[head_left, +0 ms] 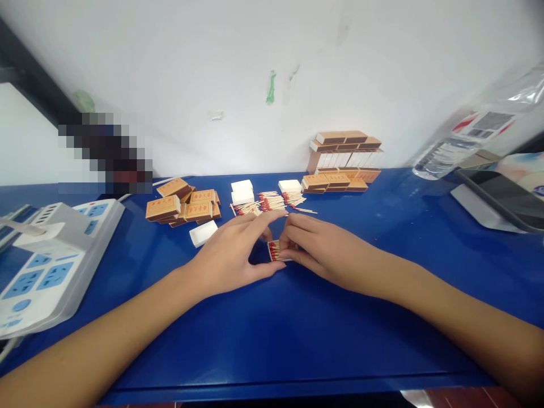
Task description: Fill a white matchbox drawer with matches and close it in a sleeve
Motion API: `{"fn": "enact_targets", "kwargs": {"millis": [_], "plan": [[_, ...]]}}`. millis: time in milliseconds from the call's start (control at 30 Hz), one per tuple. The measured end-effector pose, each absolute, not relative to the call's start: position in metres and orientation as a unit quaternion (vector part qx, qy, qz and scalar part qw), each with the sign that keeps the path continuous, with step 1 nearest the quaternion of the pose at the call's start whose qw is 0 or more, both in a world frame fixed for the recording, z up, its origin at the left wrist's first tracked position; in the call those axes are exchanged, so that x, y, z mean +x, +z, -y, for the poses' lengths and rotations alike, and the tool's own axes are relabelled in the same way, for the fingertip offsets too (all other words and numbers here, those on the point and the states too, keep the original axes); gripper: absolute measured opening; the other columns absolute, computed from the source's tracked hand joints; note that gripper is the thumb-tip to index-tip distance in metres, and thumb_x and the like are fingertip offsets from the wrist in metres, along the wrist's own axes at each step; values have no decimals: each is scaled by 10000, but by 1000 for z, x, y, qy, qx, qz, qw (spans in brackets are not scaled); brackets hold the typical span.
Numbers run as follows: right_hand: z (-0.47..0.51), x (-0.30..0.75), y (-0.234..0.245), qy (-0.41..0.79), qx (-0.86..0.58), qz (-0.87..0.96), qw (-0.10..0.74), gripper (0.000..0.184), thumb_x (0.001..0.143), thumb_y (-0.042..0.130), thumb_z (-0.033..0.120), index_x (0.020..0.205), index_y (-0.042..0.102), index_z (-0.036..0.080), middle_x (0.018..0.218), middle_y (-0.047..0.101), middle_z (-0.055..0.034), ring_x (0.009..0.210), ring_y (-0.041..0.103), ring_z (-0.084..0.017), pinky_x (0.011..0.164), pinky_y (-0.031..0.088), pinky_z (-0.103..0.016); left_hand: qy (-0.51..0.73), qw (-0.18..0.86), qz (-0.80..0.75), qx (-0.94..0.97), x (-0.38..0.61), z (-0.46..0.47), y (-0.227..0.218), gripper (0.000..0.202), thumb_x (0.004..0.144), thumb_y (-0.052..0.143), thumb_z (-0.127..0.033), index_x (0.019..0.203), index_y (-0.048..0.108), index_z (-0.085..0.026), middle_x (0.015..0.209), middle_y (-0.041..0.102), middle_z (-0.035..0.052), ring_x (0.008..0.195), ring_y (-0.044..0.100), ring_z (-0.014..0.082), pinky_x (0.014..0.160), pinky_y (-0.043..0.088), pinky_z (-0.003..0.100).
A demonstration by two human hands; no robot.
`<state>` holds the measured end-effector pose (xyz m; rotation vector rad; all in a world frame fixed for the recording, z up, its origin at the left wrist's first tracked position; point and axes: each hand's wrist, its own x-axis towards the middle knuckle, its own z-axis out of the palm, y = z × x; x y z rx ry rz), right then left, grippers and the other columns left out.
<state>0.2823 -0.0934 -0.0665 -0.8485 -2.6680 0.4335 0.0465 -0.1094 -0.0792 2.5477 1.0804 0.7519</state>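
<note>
Right around the middle of the blue desk (272, 334), a little tray of red-tipped matches (274, 250) sits between two bare hands. Left hand (236, 252) is curved around it, thumb along the near edge and a fingertip at the far side, so it's basically got the tray held in a narrow grip. Right hand (312, 241) has its fingertips bunched close together over the tray's right part; can't tell if it's actually pinching a match, since the fingers cover that bit.

Just beyond the hands there's a spread of loose matches (272, 201), red heads and pale sticks, with a couple of white blocks (242, 192) at its left and another white box (290, 186) behind it. A white tray (203, 233) lies just beside the left hand. Further left, a messy heap of orange matchboxes (199, 211); over to the right, a neat matchbox structure (345, 141) built up close to the wall (191, 79). Chunky white power strip (55, 260) on the far left, clear plastic bottle (442, 156) off to the right.
</note>
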Motion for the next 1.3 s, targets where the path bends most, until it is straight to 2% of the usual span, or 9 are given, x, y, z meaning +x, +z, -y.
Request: {"fn": "enact_targets", "kwargs": {"millis": [233, 400, 600, 867, 1300], "plan": [[92, 287, -63, 153, -287, 933, 155, 181, 1075, 551, 277, 974, 664, 178, 1036, 650, -76, 895, 644, -207, 796, 532, -357, 256, 133, -377, 880, 46, 110, -79, 755, 888, 810, -337, 1527, 414, -269, 1090, 738, 14, 1069, 707, 237, 1014, 546, 442], [88, 288, -67, 136, -298, 928, 179, 109, 1048, 548, 186, 1033, 656, 180, 1074, 664, -85, 907, 642, -208, 768, 512, -342, 256, 131, -374, 882, 47, 110, -79, 771, 889, 815, -350, 1537, 402, -278, 1100, 738, 20, 1048, 711, 236, 1014, 549, 444], [86, 284, -76, 139, -281, 929, 198, 126, 1061, 561, 237, 996, 654, 183, 1062, 645, -84, 890, 640, -201, 785, 534, -350, 253, 136, -375, 881, 47, 110, -78, 760, 893, 807, -338, 1537, 407, -282, 1117, 743, 31, 1100, 705, 253, 1024, 542, 454], [86, 285, -74, 86, -280, 937, 191, 150, 1066, 509, 211, 976, 621, 169, 1048, 635, -100, 855, 644, -206, 741, 543, -349, 251, 133, -376, 882, 47, 110, -79, 760, 898, 797, -341, 1544, 401, -287, 1113, 738, 24, 1068, 715, 244, 1005, 553, 445], [88, 282, -76, 113, -295, 934, 164, 180, 1081, 491, 220, 958, 616, 182, 1027, 639, -83, 837, 647, -192, 740, 548, -335, 258, 129, -375, 881, 47, 110, -80, 742, 898, 794, -342, 1532, 410, -299, 1129, 741, 33, 1070, 727, 251, 1006, 561, 448]]}}
